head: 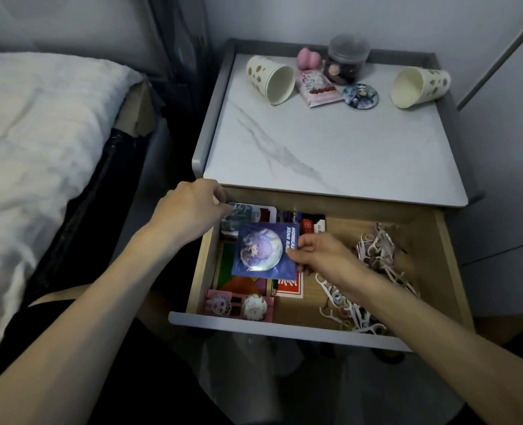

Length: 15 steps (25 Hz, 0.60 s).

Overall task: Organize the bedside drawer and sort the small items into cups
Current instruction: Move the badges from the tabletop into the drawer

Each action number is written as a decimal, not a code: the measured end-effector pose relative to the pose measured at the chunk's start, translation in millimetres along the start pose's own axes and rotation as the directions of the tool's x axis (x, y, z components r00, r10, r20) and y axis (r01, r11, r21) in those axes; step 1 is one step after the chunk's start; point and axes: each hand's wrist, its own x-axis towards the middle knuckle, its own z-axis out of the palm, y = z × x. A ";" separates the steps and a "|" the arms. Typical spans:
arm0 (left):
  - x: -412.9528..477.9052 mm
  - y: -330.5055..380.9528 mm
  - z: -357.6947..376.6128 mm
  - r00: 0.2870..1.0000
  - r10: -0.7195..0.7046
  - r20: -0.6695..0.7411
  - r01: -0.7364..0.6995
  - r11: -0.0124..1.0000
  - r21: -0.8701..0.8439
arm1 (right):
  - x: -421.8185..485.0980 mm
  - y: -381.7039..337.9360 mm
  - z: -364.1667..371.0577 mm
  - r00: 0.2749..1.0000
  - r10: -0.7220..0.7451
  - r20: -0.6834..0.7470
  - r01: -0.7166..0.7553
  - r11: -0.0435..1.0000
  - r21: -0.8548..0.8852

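Note:
The bedside drawer [288, 331] is pulled open below the marble nightstand top [330, 148]. My right hand [315, 253] pinches the right edge of a blue packet holding a round badge [261, 250], held over the drawer's left half. My left hand [192, 207] reaches into the back left corner, fingers curled on a card-like packet [254, 210]. Two paper cups lie tipped over on the nightstand: one at the back left [271, 79], one at the back right [418, 85]. A heap of white floss picks and hair ties [364, 283] fills the drawer's right side.
The drawer also holds a pink figure box [238, 305], a red card box [288, 286], a lighter [318, 223] and colourful flat pieces. The nightstand carries a dark jar [344, 61], a pink sponge [307, 58], a pink packet [317, 87] and a round badge [361, 96]. A bed [39, 133] stands left.

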 end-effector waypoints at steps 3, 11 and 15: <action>-3.5 6.1 2.4 0.996 -0.028 0.085 0.025 0.999 0.045 | 17.8 14.3 16.9 0.997 0.075 0.015 -0.073 0.993 -0.092; -4.4 9.9 3.0 0.982 -0.032 0.184 0.029 0.999 0.024 | 43.4 23.8 43.9 0.990 0.142 -0.007 -0.142 0.974 -0.174; -3.5 9.7 5.4 0.979 -0.017 0.202 0.012 1.000 0.028 | 49.1 29.3 48.9 0.994 0.103 -0.045 -0.112 0.943 -0.314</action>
